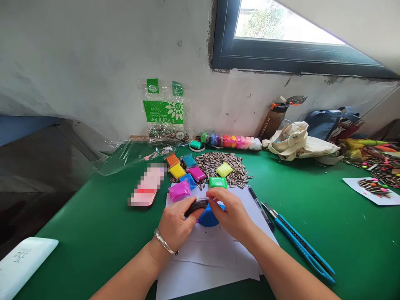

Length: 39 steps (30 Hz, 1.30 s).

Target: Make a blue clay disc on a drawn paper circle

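Note:
In the middle of the head view, my left hand point(178, 221) is closed around a small black clay packet point(200, 203) in clear wrapping. The fingertips of my right hand point(228, 208) pinch the right end of that packet's wrapping. Below the packet, a flat blue clay shape point(208, 217) lies on white paper point(206, 258), partly covered by my hands. Just beyond my hands sit wrapped clay packets, among them a magenta one point(179, 190), a green one point(218, 182) and a yellow one point(225, 169).
Behind the packets spreads a pile of sunflower seeds point(215, 160). A pen point(261, 206) and a blue-handled cutter point(303, 241) lie right of the paper. At left is a pink phone-like object point(146, 187). A bottle point(273, 121) and a cloth bag point(296, 141) stand at the back.

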Each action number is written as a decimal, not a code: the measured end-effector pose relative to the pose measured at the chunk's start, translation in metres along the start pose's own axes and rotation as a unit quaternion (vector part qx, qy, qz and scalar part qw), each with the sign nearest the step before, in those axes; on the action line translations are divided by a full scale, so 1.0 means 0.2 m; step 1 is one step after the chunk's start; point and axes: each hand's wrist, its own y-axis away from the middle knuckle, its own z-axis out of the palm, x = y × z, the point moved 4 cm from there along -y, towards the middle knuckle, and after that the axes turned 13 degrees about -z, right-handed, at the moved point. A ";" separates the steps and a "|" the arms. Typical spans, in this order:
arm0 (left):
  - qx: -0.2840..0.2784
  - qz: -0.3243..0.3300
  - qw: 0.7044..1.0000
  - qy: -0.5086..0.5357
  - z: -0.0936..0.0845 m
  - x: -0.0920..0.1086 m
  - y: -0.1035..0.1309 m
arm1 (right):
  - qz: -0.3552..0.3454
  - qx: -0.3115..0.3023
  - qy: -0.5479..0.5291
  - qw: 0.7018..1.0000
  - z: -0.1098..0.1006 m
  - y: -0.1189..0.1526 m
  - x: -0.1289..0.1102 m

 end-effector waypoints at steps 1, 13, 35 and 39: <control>0.000 0.000 1.000 -0.001 0.00 0.00 0.00 | 0.008 -0.005 -0.010 1.000 0.00 0.00 0.00; -0.031 -0.015 0.999 0.010 0.02 -0.02 -0.01 | 0.092 -0.051 -0.113 0.988 0.01 -0.01 0.00; 0.010 0.010 1.000 0.007 -0.01 -0.01 -0.01 | 0.040 -0.047 -0.004 0.998 -0.02 -0.01 -0.02; 0.013 0.008 1.000 -0.002 -0.01 -0.01 -0.01 | 0.026 -0.044 0.022 0.998 -0.01 -0.01 -0.01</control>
